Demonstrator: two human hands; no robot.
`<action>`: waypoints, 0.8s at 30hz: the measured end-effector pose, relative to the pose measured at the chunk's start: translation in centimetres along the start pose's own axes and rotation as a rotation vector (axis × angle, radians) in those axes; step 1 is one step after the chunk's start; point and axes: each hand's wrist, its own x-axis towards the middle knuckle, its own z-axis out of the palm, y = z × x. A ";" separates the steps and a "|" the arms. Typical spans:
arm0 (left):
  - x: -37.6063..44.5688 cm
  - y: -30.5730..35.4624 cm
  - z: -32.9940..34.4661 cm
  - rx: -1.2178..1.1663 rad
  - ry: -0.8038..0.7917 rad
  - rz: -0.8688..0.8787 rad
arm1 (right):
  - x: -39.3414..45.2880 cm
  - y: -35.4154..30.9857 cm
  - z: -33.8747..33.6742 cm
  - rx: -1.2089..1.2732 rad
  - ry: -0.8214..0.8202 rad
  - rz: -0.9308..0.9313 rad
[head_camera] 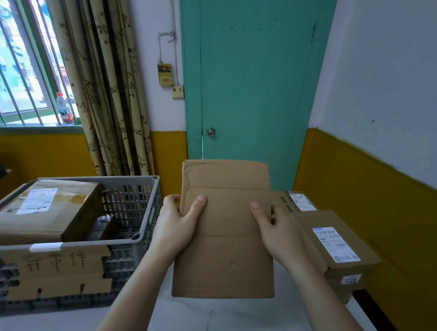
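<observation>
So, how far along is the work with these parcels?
Looks done: one labelled box lies in the grey crate. In hand: the left hand and the right hand grip the flat cardboard parcel above the table. Probably left: on the right, the nearer box and the farther box, both outside the crate.

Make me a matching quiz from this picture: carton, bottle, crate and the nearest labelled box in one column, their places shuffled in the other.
1 carton
2 bottle
3 crate
4 nearest labelled box

A on the windowsill
B at the table's right edge
C gripped by left hand and right hand
D left of the carton, holding a parcel

Pairs: 1-C, 2-A, 3-D, 4-B
</observation>
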 end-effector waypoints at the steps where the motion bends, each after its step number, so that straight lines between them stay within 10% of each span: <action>1: 0.1 -0.2 0.1 0.027 -0.006 0.039 | 0.0 -0.2 0.1 -0.017 0.011 -0.029; 24: 0.3 0.6 -0.9 -0.168 -0.021 -0.115 | 0.0 -2.3 -0.6 -0.024 -0.026 0.093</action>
